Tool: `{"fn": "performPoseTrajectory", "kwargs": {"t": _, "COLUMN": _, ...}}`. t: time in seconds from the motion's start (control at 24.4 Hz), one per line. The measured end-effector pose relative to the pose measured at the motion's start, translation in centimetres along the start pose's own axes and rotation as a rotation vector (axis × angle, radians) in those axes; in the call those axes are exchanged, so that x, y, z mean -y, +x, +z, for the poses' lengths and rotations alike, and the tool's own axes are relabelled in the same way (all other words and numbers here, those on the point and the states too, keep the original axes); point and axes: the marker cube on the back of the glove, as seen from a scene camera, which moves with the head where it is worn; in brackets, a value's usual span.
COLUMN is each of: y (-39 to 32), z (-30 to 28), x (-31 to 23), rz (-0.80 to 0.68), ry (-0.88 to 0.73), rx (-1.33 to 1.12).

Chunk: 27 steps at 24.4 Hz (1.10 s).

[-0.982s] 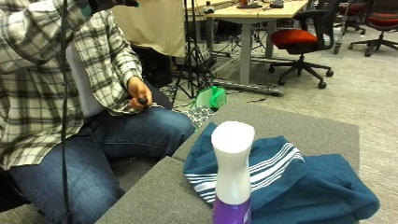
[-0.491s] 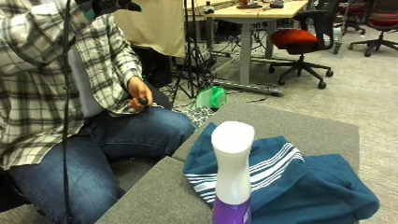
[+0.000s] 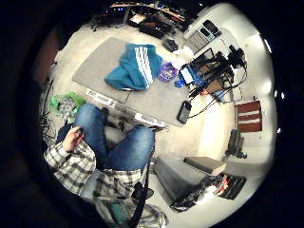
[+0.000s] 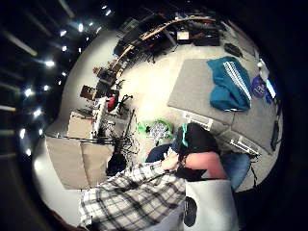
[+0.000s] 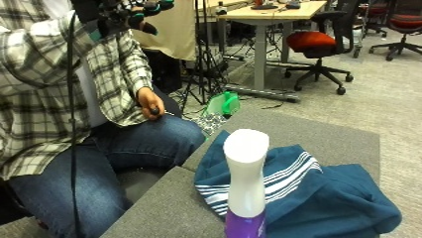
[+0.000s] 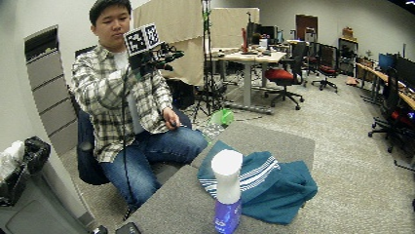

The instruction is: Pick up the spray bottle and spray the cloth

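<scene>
My right hand [image 5: 122,12] is raised at head height, well above and apart from the surface [image 5: 310,136]; I cannot tell how its fingers stand. My bare left hand [image 5: 149,100] rests on my thigh, pinching something small. Open air lies between both hands and the surface's near edge. Spray bottle [image 5: 245,186] stands upright, touching the teal cloth [image 5: 330,203] just beside it.

no readable text (bottle label blurred)

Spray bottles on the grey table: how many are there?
1. The spray bottle stands upright at the table's near edge, just in front of the teal cloth. No other shows.
</scene>
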Motion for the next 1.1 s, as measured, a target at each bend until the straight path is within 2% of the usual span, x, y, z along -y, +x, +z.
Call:
{"fn": "performPoseTrajectory", "kwargs": {"t": 0.45, "y": 11.9, "z": 2.6, "x": 4.9, "rz": 0.131, "ry": 0.043, "rx": 0.008}}
{"fn": "performPoseTrajectory", "kwargs": {"t": 0.9, "y": 25.0, "z": 3.0, "x": 9.6, "rz": 0.301, "ry": 0.109, "rx": 0.058}}
{"fn": "performPoseTrajectory", "kwargs": {"t": 1.1, "y": 28.8, "z": 3.7, "x": 11.6, "rz": 0.344, "ry": 0.093, "rx": 0.093}}
